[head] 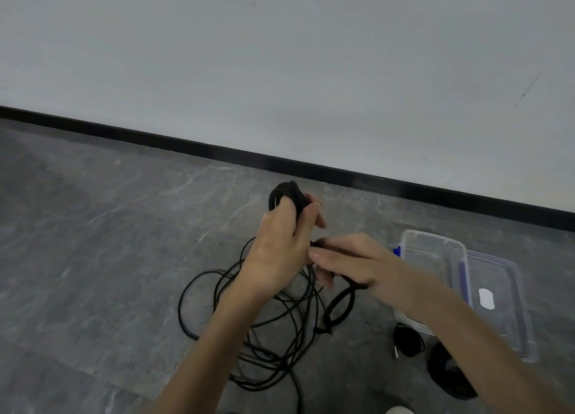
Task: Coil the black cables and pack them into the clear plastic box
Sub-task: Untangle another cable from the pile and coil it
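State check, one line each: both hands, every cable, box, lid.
left hand: grips the partly wound coil.
right hand: fingers curled round the loose cable.
loose cable: mostly tangled on the floor, uncoiled.
small coil: wound, on the floor beside the box.
dark bundle: apparently wound, partly hidden by the right forearm.
clear box: open, no cable seen inside.
lid: off, at the box's right side.

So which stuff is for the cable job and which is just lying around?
For the job: coil in left hand, loose cable on floor, small wound bundle, clear box.
Just lying there: lid, dark lump, can't tell what.
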